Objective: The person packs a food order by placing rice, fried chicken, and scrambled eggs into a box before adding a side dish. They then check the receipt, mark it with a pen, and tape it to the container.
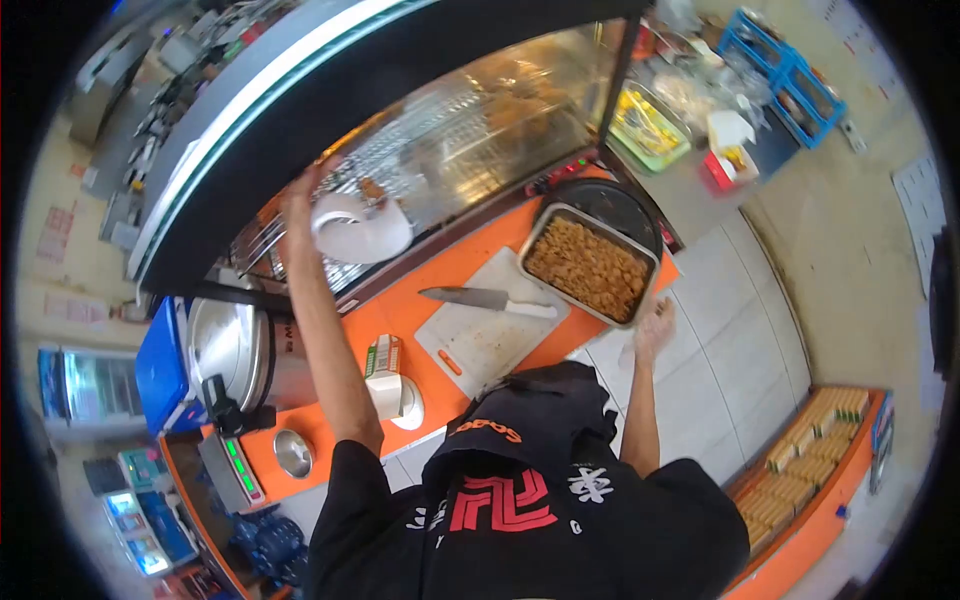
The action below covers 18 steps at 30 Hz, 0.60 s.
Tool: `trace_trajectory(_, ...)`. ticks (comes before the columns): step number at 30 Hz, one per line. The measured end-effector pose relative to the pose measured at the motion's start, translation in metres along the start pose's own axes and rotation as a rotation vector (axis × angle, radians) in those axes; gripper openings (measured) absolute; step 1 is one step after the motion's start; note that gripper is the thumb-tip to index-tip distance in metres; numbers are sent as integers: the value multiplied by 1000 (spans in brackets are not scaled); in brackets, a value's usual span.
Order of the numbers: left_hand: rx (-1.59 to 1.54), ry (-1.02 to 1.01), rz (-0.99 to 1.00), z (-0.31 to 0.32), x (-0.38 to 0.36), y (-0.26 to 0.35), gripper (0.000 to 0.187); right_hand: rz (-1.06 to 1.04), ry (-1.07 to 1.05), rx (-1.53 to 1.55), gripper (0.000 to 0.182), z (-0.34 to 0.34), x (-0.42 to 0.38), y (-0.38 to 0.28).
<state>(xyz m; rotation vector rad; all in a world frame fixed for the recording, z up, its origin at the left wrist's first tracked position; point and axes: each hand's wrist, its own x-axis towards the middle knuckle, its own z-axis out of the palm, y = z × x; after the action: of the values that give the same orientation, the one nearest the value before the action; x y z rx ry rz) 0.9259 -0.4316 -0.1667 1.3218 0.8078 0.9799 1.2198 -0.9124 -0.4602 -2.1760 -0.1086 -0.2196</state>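
Note:
My left hand [302,188] reaches into the heated display case at its left end, beside a white scoop-like container [362,232] on the wire rack; its fingers are blurred and partly hidden. A small brown fried piece [372,190] lies near the white container. My right hand [655,328] is beside the lower right corner of a metal tray [528,268] full of chopped brown food [588,266], its fingers loosely bent. On the white cutting board [475,345] lies a knife [485,298] with a white handle.
A folded paper box [383,360] stands on the orange counter [345,440] near a metal bowl [293,453], a scale [235,468] and a large steel pot [225,345]. Under the tray is a black round pan [610,203]. Beyond are a green tray [650,140] and a red box [730,168].

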Motion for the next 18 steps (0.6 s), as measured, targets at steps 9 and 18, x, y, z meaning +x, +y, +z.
trace_trajectory(9, -228, -4, -162, 25, 2, -1, 37, -186, -275, 426, 24, 3, -16, -137)
trace_trajectory(18, -522, 561, 189, -38, 0, -26, 17, -645, -720, 470, 17, 14, -45, -282)
